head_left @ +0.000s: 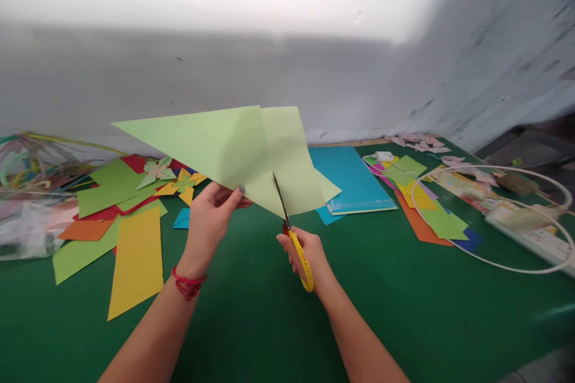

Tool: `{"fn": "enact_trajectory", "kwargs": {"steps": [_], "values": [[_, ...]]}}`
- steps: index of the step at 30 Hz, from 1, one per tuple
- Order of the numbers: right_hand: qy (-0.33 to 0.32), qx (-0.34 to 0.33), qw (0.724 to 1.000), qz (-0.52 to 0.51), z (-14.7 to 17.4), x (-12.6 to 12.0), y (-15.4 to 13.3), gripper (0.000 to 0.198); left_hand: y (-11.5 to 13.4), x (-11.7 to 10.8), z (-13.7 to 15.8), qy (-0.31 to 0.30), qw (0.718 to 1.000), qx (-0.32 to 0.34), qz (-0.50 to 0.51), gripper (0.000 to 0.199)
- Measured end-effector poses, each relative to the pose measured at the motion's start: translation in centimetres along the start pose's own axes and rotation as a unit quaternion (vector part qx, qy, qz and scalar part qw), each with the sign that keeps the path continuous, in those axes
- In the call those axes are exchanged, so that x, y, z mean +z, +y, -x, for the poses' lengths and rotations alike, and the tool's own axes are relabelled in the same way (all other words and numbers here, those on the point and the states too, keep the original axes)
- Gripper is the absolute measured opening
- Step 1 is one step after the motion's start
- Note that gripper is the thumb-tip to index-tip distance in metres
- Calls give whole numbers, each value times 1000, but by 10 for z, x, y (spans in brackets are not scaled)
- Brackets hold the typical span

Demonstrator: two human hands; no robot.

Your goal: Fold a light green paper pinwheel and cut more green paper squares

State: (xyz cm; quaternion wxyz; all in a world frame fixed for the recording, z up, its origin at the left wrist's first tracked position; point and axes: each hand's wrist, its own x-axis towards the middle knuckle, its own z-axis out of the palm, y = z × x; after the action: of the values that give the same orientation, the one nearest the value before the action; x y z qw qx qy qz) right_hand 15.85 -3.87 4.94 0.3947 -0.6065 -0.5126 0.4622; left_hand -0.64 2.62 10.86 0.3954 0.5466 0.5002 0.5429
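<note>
A large sheet of light green paper (224,143), folded over along a diagonal, is held up above the table. My left hand (211,215) pinches its lower edge between thumb and fingers. In my right hand (309,251) is a pair of scissors (300,258) with yellow handles, closed around by the fingers. The dark upper blade lies across the front of the paper from its lower edge, pointing up and slightly left. The other blade is hidden behind the sheet.
Coloured paper pieces, including a yellow sheet (137,260), and folded paper flowers (156,172) lie left on the green table (251,323). A blue paper pack (345,176) sits behind. Rightward are paper scraps (420,197), a looped white cable (483,260) and a power strip (525,239).
</note>
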Motion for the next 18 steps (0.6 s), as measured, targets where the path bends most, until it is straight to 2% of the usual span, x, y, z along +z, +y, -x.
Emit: {"fn": "enact_trajectory", "kwargs": {"steps": [12, 18], "values": [[30, -30, 999, 18, 0, 3, 2, 47, 0, 1, 0, -3, 1000, -1, 2, 21], [23, -5, 1000, -14, 2, 5, -1, 48, 1, 1, 1, -5, 1000, -3, 11, 21]]}}
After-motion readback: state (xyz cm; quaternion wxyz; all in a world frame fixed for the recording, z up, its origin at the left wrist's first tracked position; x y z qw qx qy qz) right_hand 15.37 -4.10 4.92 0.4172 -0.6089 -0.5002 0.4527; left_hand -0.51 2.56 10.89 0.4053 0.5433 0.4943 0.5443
